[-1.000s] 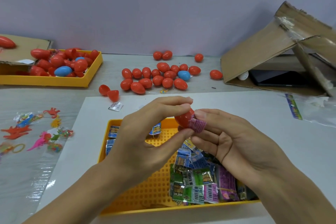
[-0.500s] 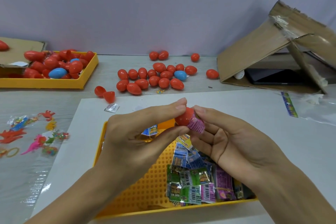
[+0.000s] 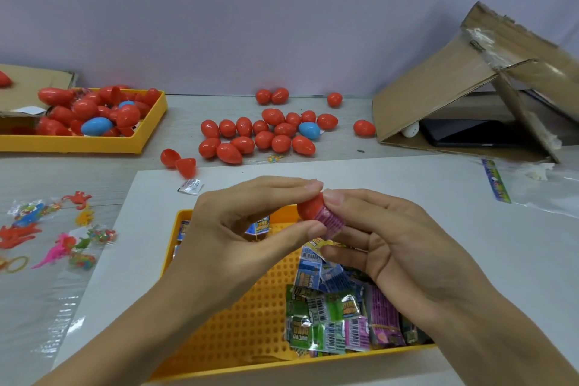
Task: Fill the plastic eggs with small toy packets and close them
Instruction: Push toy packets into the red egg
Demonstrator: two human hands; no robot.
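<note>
Both forearms enter from the bottom edge and converge above the far end of the near yellow tray (image 3: 219, 316). The left hand (image 3: 238, 229) pinches a red egg half (image 3: 308, 207) between forefinger above and thumb below, remaining fingers curled beneath. The right hand (image 3: 398, 247), palm turned up and toward the left, pinches a pink toy packet (image 3: 330, 221) between forefinger and thumb, its end against the open mouth of the egg half. The egg half's rounded end points up and left, its mouth down and right; the packet continues that axis, slanting toward the right palm. How far the packet sits inside cannot be told. Below the hands, loose toy packets (image 3: 341, 313) in green, blue and pink fill the tray's right part, partly hidden by the right wrist. Beyond, on the table (image 3: 470, 229), lie a cluster of closed eggs (image 3: 260, 135), mostly red, two separate egg halves (image 3: 178, 161) and one stray packet (image 3: 190, 186). A second yellow tray (image 3: 150, 131) of eggs stands far left, small plastic toys (image 3: 59, 235) near left, a tilted cardboard box (image 3: 454, 88) far right.
</note>
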